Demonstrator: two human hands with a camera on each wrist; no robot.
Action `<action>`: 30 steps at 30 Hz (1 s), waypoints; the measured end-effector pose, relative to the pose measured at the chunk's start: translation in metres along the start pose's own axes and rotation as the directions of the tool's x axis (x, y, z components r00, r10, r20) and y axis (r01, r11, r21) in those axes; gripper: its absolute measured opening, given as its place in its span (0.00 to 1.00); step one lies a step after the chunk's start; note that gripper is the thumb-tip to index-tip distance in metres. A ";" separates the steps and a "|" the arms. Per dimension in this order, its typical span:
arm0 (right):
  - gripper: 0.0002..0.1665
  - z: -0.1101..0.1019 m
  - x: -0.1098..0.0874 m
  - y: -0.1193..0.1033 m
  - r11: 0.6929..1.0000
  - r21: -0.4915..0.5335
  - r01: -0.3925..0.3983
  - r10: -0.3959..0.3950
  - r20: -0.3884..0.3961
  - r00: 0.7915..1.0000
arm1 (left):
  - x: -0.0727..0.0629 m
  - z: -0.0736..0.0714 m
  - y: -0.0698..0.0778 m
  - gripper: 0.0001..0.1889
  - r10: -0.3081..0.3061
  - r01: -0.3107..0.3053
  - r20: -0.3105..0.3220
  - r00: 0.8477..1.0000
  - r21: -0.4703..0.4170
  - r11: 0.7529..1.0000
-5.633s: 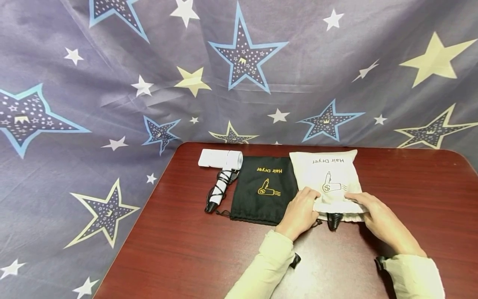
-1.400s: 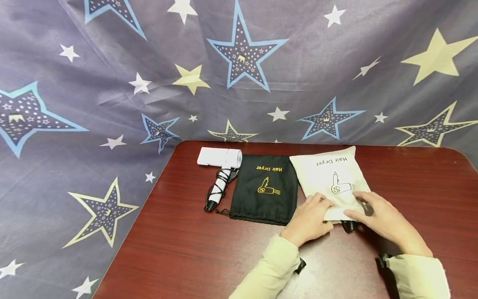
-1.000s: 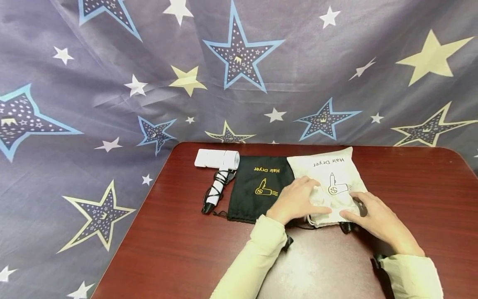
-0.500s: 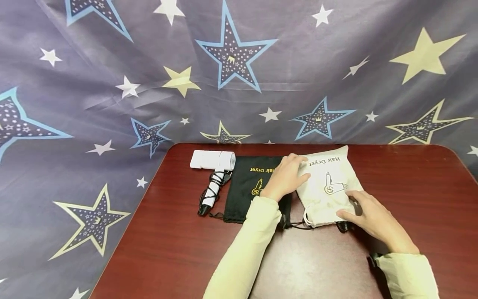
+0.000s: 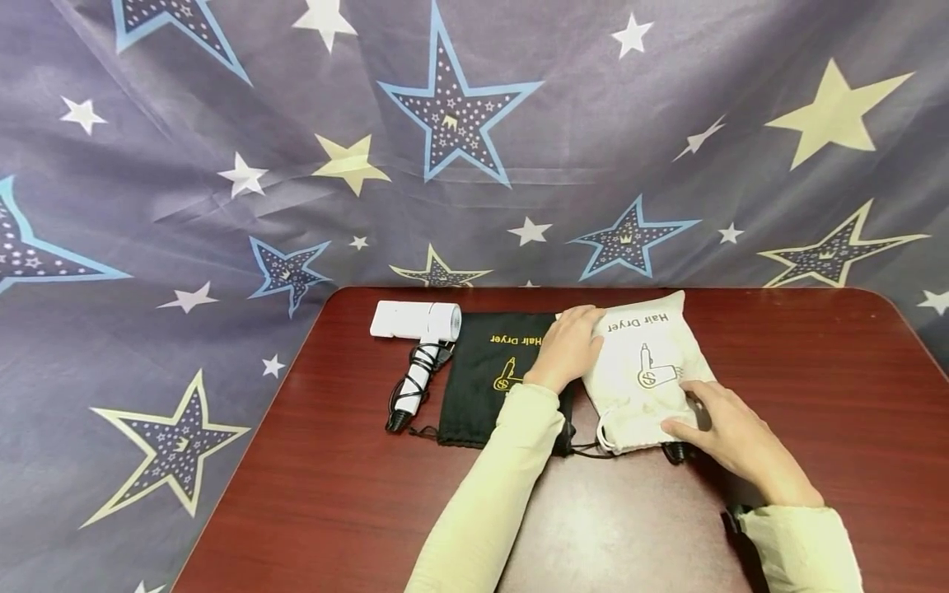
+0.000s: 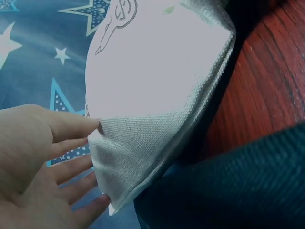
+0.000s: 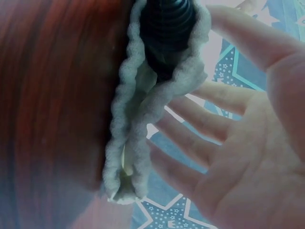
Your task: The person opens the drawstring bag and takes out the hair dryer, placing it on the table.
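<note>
A white drawstring bag (image 5: 630, 412) printed "Hair Dryer" lies on the table, with something bulky inside. A ribbed black cord end (image 7: 167, 21) shows inside its gathered mouth in the right wrist view. My left hand (image 5: 567, 348) is at the bag's upper left corner, over part of a black bag (image 5: 474, 403). Its thumb and straight fingertips touch the white cloth edge in the left wrist view. My right hand (image 5: 734, 432) rests against the bag's lower right side near the mouth, thumb spread and fingers loosely extended along the cloth.
A white hair dryer (image 5: 415, 319) with its black cord wound round the handle lies left of the black bag. Drawstrings (image 5: 589, 450) stretch between the two bags. A star-patterned cloth (image 5: 445, 214) hangs behind the red-brown table (image 5: 311, 494).
My left hand has moved from the white bag's mouth up to its far left corner. Earlier the mouth was folded back; now it covers more of the black cord end. My right hand stays alongside.
</note>
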State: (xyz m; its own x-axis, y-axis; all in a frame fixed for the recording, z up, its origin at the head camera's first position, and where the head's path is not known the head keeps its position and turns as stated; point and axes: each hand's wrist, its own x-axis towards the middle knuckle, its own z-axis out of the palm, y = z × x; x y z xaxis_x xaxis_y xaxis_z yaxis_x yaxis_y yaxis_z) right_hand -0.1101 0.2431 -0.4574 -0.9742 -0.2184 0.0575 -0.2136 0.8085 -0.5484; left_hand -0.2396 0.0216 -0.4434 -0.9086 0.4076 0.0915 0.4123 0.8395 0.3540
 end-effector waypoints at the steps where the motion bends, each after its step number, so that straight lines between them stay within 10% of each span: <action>1: 0.39 0.000 0.000 0.000 1.000 -0.003 -0.002 0.002 0.001 1.000 | 0.000 0.001 0.000 0.22 -0.001 0.001 -0.005 1.000 0.012 1.000; 30: 0.38 -0.003 -0.001 0.006 0.999 -0.028 0.027 -0.027 0.021 0.999 | -0.018 -0.004 -0.004 0.22 -0.047 0.047 -0.032 0.998 -0.003 0.999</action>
State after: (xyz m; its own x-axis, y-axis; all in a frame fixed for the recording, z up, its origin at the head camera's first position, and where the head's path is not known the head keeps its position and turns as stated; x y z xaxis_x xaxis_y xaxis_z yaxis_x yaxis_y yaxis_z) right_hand -0.1105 0.2504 -0.4581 -0.9664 -0.2515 0.0542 -0.2420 0.8174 -0.5227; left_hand -0.2252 0.0094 -0.4431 -0.9287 0.3558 0.1042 0.3686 0.8568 0.3607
